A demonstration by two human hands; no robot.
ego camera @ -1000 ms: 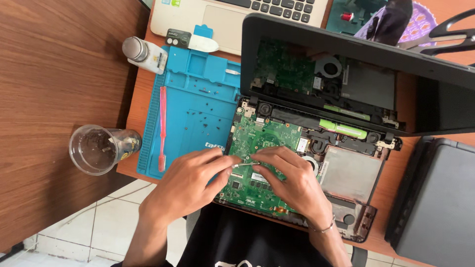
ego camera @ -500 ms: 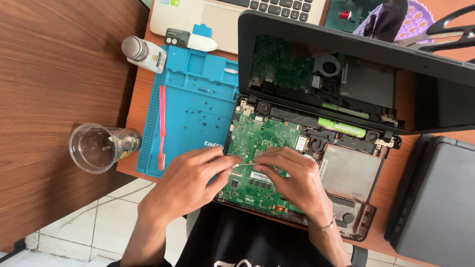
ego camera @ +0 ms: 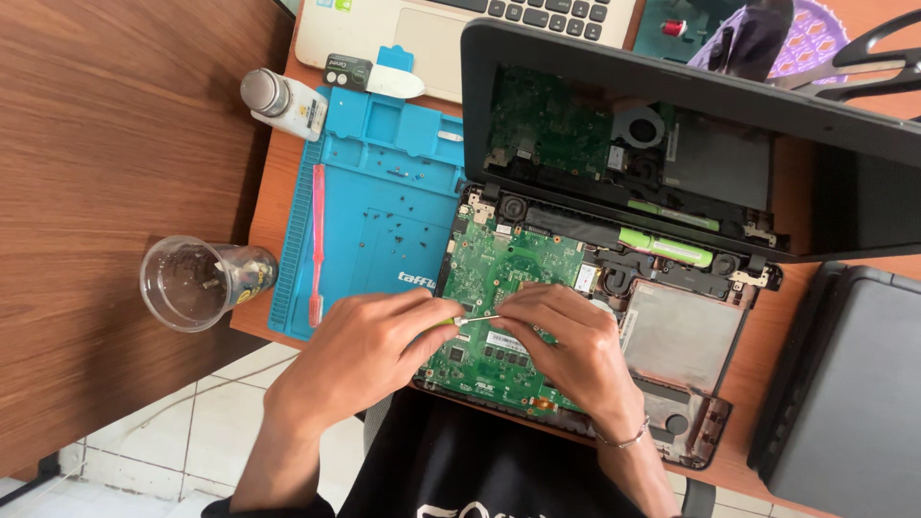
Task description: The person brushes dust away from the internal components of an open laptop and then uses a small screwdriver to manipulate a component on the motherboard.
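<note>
The left hand [ego camera: 360, 355] and right hand [ego camera: 566, 345] pinch a thin silver tool shaft [ego camera: 477, 318] between their fingertips, just above the green circuit board [ego camera: 499, 264] of the opened black laptop [ego camera: 614, 288]. The work looks mid-disassembly; next comes steadying the tip on the board. Left of the left hand lie a blue silicone work mat [ego camera: 384, 211] and a clear glass [ego camera: 187, 283], on an orange-brown table [ego camera: 273, 182]; white tiled floor [ego camera: 192, 441] shows below.

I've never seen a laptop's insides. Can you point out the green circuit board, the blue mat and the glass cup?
green circuit board [ego camera: 499, 264], head view, on its bare upper part.
blue mat [ego camera: 384, 221], head view, on its flat middle.
glass cup [ego camera: 187, 285], head view, inside its open mouth.
</note>
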